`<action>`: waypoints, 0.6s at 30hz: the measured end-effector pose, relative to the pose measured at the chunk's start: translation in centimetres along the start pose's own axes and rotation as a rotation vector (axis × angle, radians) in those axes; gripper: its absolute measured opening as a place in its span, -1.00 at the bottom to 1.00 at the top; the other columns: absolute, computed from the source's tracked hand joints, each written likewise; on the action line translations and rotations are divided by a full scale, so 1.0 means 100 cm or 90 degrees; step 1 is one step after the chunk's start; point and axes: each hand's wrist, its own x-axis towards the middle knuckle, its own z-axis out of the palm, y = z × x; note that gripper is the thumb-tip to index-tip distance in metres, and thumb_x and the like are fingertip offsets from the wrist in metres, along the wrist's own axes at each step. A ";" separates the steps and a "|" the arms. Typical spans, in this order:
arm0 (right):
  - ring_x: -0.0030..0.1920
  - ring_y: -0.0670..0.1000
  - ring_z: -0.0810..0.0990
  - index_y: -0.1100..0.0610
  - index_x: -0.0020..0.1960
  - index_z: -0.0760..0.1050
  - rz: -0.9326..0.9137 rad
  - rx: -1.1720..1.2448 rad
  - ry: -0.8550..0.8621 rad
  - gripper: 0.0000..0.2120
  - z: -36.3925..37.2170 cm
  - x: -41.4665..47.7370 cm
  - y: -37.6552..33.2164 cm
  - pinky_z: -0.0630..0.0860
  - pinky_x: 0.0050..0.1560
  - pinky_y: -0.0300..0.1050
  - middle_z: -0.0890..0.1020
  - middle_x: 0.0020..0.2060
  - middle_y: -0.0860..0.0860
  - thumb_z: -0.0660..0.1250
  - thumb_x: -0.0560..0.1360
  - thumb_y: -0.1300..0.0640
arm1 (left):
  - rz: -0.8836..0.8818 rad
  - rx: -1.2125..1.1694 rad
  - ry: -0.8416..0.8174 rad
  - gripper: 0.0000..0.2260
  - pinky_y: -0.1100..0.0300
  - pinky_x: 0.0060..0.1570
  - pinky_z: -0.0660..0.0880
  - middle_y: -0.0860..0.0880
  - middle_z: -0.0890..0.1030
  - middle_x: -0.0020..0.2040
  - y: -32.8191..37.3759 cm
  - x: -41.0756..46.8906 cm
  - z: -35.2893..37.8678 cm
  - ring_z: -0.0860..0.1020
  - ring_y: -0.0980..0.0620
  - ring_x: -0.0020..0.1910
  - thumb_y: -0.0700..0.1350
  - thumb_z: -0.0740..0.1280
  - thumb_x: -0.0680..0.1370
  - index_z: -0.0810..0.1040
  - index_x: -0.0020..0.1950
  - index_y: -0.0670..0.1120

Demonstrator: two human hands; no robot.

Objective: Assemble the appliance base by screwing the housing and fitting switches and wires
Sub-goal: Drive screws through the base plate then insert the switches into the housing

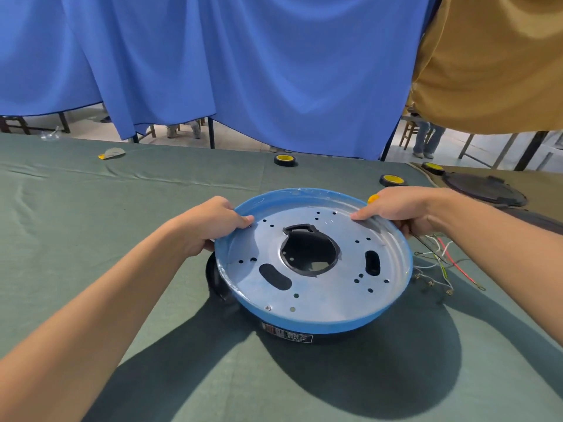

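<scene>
The left hand (213,226) pinches the left rim of the round metal housing (320,325), thumb pressed on the inner face and fingers curled under the edge. The right hand (399,208) grips the opposite rim the same way, thumb inside and fingers wrapped round the outside. A screwdriver (373,198) is tucked in that hand too: its yellow handle end pokes out behind the knuckles and its thin shaft slants out below the palm.

Between the hands the housing sits tilted on a black base (289,335), which rests on the green-covered table (91,223). The housing is a shallow dish with a blue-filmed rim. Its floor is punched with small holes, two oblong slots and a large central opening that shows the dark base beneath. A single screw (268,308) sits in the floor near the person's edge.

Just under the right wrist a bundle of loose wires (441,260), white, red and green-yellow, lies on the table. Beyond the hands lie three rolls of black tape (285,160).
</scene>
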 end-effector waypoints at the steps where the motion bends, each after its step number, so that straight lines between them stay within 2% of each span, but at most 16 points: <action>1: -0.55 -0.02 0.46 0.13 -0.21 0.43 -0.002 0.007 0.002 -0.74 0.001 0.001 0.000 0.20 -0.54 -0.24 0.62 -0.44 0.05 0.35 0.56 0.00 | 0.000 -0.002 -0.002 -0.79 0.04 -0.15 0.57 -0.21 0.69 -0.07 0.000 -0.001 0.000 0.63 -0.15 -0.20 -0.05 0.39 0.58 0.58 -0.05 -0.21; 5: -0.58 -0.01 0.51 0.14 -0.23 0.40 -0.013 0.044 0.005 -0.72 0.002 0.003 0.004 0.28 -0.62 -0.28 0.62 -0.46 0.05 0.38 0.54 0.03 | -0.002 0.002 0.001 -0.83 -0.13 0.04 0.58 -0.25 0.67 0.00 0.004 -0.002 0.000 0.64 -0.27 0.03 -0.11 0.34 0.60 0.57 0.04 -0.23; 10: -0.50 0.06 0.59 0.14 -0.23 0.37 -0.026 0.067 0.006 -0.72 0.000 0.003 0.003 0.42 -0.53 -0.21 0.65 -0.40 0.10 0.39 0.54 0.05 | -0.022 -0.024 -0.047 -0.82 -0.26 0.18 0.52 -0.26 0.63 0.11 0.005 -0.002 -0.004 0.60 -0.30 0.12 -0.15 0.29 0.62 0.52 0.19 -0.19; 12: -0.50 0.06 0.58 0.14 -0.25 0.37 -0.033 0.065 0.011 -0.71 0.000 0.003 0.002 0.42 -0.52 -0.19 0.64 -0.42 0.09 0.39 0.54 0.05 | -0.024 -0.063 -0.076 -0.81 -0.24 0.20 0.51 -0.25 0.63 0.15 0.003 -0.002 -0.006 0.60 -0.29 0.14 -0.17 0.27 0.63 0.51 0.23 -0.17; 13: -0.51 0.06 0.57 0.14 -0.26 0.37 -0.035 0.063 0.013 -0.70 -0.001 0.002 0.002 0.42 -0.53 -0.19 0.63 -0.43 0.08 0.39 0.54 0.05 | -0.026 -0.085 -0.088 -0.80 -0.20 0.18 0.53 -0.24 0.64 0.14 0.003 -0.001 -0.006 0.62 -0.26 0.12 -0.18 0.26 0.64 0.52 0.24 -0.17; 15: -0.49 0.06 0.59 0.15 -0.26 0.38 -0.035 0.062 0.013 -0.71 -0.001 0.001 0.002 0.44 -0.53 -0.20 0.64 -0.42 0.09 0.39 0.53 0.05 | -0.033 -0.135 -0.106 -0.80 -0.07 0.02 0.62 -0.21 0.66 0.11 0.001 0.000 -0.006 0.66 -0.18 -0.03 -0.20 0.26 0.63 0.52 0.24 -0.18; 18: -0.42 0.09 0.62 0.16 -0.21 0.41 -0.027 0.060 0.005 -0.73 -0.002 0.001 0.003 0.50 -0.44 -0.15 0.68 -0.33 0.13 0.40 0.52 0.04 | -0.047 -0.178 -0.120 -0.81 0.06 -0.20 0.61 -0.17 0.70 0.00 -0.001 0.003 -0.005 0.67 -0.09 -0.18 -0.19 0.27 0.63 0.53 0.22 -0.19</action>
